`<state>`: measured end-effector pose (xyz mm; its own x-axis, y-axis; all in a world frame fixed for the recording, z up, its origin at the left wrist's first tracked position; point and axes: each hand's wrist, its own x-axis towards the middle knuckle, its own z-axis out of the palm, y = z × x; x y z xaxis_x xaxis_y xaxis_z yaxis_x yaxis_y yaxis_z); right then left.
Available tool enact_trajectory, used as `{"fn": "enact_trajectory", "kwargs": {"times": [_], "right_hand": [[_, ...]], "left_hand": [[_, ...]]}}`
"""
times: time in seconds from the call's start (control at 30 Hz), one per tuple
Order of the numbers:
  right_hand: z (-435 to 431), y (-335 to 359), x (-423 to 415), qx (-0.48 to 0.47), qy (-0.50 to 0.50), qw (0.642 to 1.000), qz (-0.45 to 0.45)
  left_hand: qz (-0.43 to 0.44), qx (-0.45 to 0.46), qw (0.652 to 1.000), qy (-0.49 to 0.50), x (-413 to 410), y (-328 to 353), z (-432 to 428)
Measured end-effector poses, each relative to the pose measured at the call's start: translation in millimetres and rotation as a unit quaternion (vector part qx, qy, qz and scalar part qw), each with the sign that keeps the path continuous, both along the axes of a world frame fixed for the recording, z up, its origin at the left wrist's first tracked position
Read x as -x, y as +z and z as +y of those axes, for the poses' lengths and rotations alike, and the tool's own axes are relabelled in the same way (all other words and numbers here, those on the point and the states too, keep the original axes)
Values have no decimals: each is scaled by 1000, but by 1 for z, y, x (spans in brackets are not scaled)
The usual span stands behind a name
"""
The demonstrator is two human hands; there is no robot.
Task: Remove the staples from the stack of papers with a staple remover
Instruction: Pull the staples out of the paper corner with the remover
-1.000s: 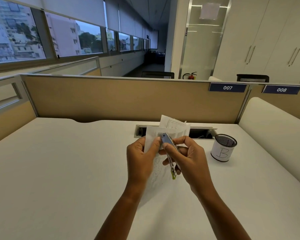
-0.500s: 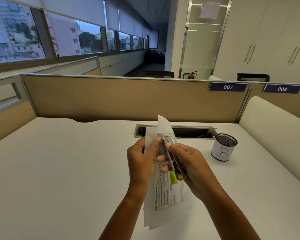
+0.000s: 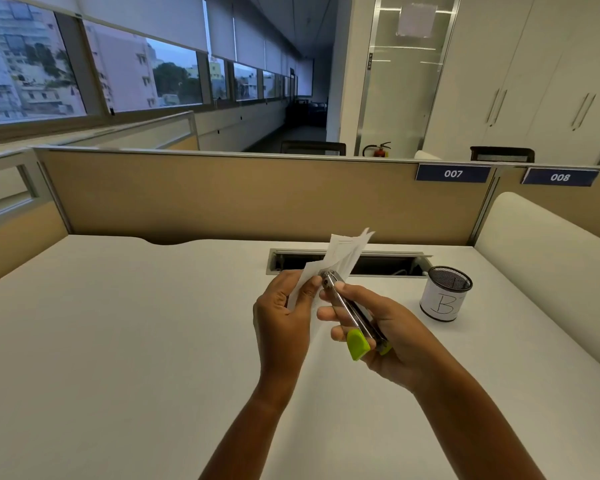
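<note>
White stapled papers (image 3: 343, 252) pinched by the left hand (image 3: 281, 317) were raised to the silver-green staple remover (image 3: 347, 310) gripped by the right hand (image 3: 392, 337), likely for prying.

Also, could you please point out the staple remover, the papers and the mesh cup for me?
staple remover (image 3: 350, 311), head view, on its metal arm.
papers (image 3: 343, 252), head view, on the raised top sheets.
mesh cup (image 3: 440, 303), head view, on its white label.

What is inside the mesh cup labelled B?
Nothing rises above the rim of the mesh cup; only dark mesh shows inside. Its wall and label hide the bottom.
</note>
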<state>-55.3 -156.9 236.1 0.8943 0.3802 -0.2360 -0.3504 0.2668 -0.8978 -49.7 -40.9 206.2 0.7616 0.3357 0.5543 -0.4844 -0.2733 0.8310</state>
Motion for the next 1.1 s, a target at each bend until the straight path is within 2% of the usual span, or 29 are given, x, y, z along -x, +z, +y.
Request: {"fn": "enact_trajectory", "kwargs": {"times": [0.47,0.67,0.93,1.1], "right_hand": [[6,-3,0,-108,-22,991,71],[9,-6,2,-126,-53,985,110],[7,-9,0,-114,-74,985,106],[9,-12,2,-88,-99,984,120]], "left_hand": [[32,59,998,5,0,-2,0],[30,28,999,30,0,-8,-1],[-46,-53,994,84,-4,-15,-1],[-70,-68,991,94,-4,-15,-2]]}}
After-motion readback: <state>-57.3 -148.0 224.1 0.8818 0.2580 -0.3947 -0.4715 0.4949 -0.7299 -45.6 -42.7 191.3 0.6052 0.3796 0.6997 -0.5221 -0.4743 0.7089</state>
